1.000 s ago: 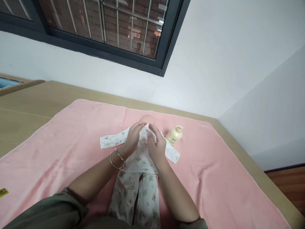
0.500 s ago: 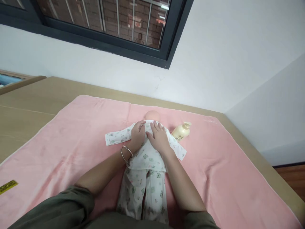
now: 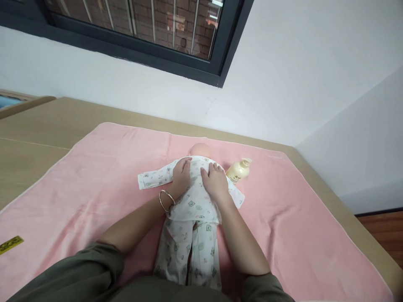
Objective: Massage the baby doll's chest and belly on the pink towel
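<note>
On the pink towel [image 3: 94, 176] under the window [image 3: 141, 29], both hands, left hand [image 3: 181, 176] and right hand [image 3: 217, 182], press flat, fingers spread, on the clothed doll [image 3: 192, 209].

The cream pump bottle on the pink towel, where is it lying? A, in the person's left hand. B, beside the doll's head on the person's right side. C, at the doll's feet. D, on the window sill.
B: the cream pump bottle lies on the pink towel just right of the doll's head, untouched, while the left hand and right hand rest flat on the doll's patterned top.
</note>
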Action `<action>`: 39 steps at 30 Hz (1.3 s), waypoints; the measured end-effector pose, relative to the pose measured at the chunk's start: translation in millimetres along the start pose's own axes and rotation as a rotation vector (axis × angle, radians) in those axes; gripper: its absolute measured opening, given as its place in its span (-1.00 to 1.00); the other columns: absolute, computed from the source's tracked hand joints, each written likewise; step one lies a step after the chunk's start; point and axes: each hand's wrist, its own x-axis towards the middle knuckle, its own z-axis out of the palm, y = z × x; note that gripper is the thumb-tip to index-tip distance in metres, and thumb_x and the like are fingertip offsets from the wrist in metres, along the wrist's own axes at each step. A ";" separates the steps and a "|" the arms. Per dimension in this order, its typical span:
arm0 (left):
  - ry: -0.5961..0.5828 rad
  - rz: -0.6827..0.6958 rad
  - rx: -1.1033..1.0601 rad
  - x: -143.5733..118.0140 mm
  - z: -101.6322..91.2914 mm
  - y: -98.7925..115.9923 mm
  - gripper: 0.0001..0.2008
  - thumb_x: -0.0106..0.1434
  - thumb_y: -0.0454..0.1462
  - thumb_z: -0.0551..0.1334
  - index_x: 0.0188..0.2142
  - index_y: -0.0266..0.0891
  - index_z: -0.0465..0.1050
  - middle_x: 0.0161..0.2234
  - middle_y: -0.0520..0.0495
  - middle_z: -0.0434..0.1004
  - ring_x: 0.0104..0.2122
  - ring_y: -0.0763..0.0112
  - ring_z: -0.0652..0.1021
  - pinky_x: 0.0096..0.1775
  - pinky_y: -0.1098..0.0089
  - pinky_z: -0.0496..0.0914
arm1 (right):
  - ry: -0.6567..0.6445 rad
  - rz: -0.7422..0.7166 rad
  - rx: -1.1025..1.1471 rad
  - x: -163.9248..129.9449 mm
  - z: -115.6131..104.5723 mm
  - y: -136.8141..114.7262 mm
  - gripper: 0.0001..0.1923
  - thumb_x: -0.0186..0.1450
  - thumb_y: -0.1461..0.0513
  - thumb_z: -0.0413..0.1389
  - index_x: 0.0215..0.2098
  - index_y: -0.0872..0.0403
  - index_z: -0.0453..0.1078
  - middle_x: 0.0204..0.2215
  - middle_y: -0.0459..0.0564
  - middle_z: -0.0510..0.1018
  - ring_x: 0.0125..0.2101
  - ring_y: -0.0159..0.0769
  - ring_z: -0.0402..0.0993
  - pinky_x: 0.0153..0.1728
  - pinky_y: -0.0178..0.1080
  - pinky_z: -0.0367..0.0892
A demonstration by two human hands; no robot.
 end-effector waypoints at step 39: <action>-0.352 0.373 0.758 5.1 -5.9 -25.2 -0.52 0.41 -0.20 -0.01 0.23 -0.34 0.33 0.28 -0.41 0.38 0.35 -0.10 0.29 0.33 -0.16 0.16 | 0.037 -0.155 -0.075 -19.7 6.9 -15.5 -0.50 0.51 0.20 -0.11 0.30 0.34 0.29 0.27 0.42 0.39 0.31 0.10 0.28 0.32 0.05 0.14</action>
